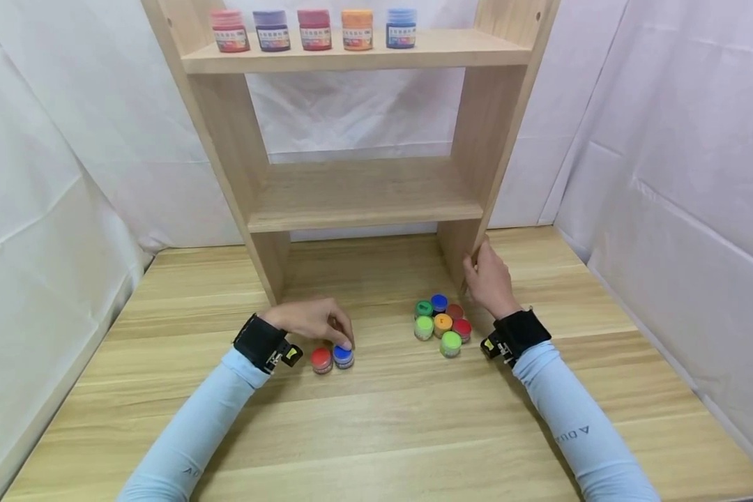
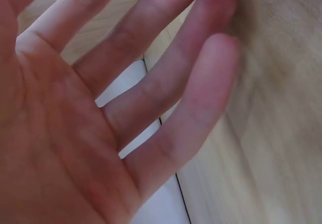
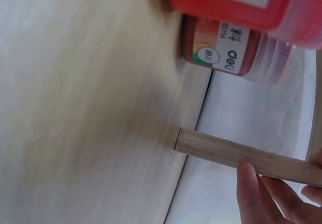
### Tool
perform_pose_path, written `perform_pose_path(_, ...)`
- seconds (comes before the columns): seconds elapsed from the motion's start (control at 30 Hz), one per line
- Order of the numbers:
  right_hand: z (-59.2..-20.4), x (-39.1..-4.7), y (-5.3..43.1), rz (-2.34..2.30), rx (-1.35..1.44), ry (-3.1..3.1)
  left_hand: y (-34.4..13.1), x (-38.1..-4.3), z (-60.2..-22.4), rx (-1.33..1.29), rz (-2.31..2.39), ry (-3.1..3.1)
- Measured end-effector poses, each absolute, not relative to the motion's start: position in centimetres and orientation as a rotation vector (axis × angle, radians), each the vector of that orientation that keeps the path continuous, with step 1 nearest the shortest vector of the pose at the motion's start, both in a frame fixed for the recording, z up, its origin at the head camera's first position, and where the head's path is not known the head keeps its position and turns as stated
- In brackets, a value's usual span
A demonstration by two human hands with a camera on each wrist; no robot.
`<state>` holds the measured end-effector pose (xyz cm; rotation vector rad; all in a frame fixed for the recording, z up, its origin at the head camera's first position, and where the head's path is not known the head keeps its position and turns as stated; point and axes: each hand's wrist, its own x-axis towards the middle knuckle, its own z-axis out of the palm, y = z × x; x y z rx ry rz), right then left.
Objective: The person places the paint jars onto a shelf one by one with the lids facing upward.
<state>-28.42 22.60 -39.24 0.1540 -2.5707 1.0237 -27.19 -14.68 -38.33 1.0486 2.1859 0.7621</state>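
Observation:
My left hand (image 1: 314, 321) is at a small blue-lidded paint jar (image 1: 343, 358) on the table, thumb at its lid and fingers behind. Close on its left stands a red-lidded jar (image 1: 321, 360). Only the palm and fingers (image 2: 201, 88) show in the left wrist view, the jar being out of sight there. My right hand (image 1: 491, 279) grips the front edge of the wooden shelf's right side panel (image 1: 505, 164) near its foot. In the right wrist view, fingers (image 3: 247, 183) lie against this board (image 3: 226, 152), beside a red jar (image 3: 226, 0) and a brown jar (image 3: 221, 45).
Several small jars, among them an orange-lidded one (image 1: 443, 323) and a light green-lidded one (image 1: 450, 344), cluster left of my right wrist. A row of paint jars, including an orange one (image 1: 358, 30), stands on the upper shelf board (image 1: 358, 61). White cloth (image 1: 684, 160) hangs around the table.

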Motion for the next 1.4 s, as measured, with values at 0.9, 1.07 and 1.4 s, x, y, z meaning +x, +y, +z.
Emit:
perform_pose_path(0.9,-39.3,-28.5,22.6,1.068,0.154,-2.578,-15.7,-28.8,-38.8,0.908,0.769,2.683)
perform_pose_path(1.07,-39.4,-28.6,22.7,1.077,0.160,-2.577,-15.5,-29.0,-39.0,0.900,0.757,2.762)
perform_pose_path(1.4,-39.4,-28.8,22.7,1.065,0.166,-2.577,-15.4,-28.8,-38.8,0.896,0.723,2.757)
